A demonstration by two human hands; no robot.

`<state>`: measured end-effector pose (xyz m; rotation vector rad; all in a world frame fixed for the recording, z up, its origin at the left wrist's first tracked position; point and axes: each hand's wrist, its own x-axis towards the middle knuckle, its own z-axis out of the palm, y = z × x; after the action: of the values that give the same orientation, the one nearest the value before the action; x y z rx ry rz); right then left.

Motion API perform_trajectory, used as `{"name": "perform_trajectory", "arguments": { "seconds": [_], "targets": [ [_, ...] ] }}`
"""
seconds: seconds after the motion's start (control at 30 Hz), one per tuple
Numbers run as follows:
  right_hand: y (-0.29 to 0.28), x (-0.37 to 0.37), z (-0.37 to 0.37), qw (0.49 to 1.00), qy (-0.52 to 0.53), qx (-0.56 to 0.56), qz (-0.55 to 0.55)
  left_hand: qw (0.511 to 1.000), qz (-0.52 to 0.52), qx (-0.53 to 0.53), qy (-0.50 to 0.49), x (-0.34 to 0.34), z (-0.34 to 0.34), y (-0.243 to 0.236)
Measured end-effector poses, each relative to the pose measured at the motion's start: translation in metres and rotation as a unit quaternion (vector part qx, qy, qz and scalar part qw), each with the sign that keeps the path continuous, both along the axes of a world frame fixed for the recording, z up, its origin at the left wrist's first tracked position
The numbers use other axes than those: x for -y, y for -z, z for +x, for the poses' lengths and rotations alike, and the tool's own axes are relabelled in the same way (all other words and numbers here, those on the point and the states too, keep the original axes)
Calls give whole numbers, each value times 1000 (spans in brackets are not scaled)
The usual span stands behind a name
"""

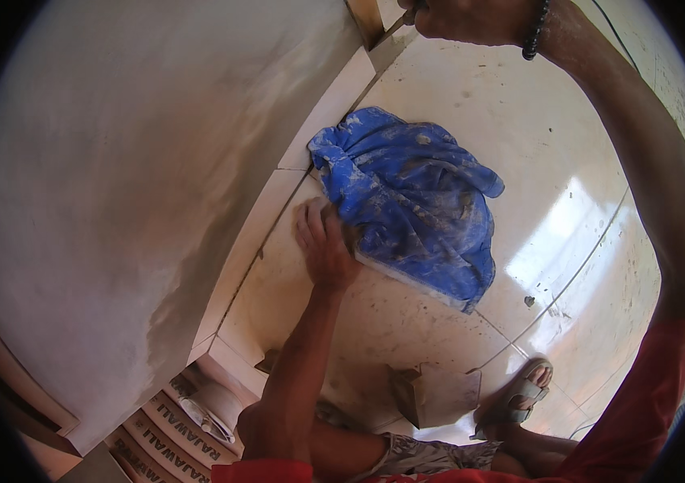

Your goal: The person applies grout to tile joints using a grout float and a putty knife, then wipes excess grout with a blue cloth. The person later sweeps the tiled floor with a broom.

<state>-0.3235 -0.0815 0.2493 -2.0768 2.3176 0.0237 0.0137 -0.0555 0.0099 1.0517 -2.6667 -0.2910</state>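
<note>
A crumpled blue cloth (423, 193), smeared with pale dust or plaster, lies on the tiled floor beside the wall. Along its near side a straight pale edge (411, 282) shows, perhaps of a flat piece beneath the cloth. My left hand (327, 245) rests at the cloth's left corner, fingers stretched out and close to the floor; its thumb side is partly hidden against the cloth. Far forward, at the top of the view, my right hand (475, 18) is closed near the wall's far corner. What its fingers hold is cut off by the edge.
The grey plastered wall (117, 161) rises on the left, with tile skirting (266, 209) at its foot. Stacked printed sacks (173, 435) sit at lower left. A box-like piece (439, 394) stands near my sandalled foot (529, 390). Thin cables (620, 36) run at far right.
</note>
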Motion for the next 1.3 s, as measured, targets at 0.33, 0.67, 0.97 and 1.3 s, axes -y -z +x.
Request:
{"name": "perform_trajectory", "arguments": {
  "seconds": [0.33,0.67,0.97,1.3],
  "targets": [
    [74,-119,-85,959,116,153,-207,999,-21,-23,22,-2,-5,-11],
    [138,-169,-52,853,282,387,-209,1000,-13,-3,4,-11,-1,0],
    [113,-221,-73,745,322,572,-121,970,195,-101,-105,31,-9,-36],
    [82,-71,-163,843,191,503,2,993,21,3,-112,-29,-204,-16]
  ]
}}
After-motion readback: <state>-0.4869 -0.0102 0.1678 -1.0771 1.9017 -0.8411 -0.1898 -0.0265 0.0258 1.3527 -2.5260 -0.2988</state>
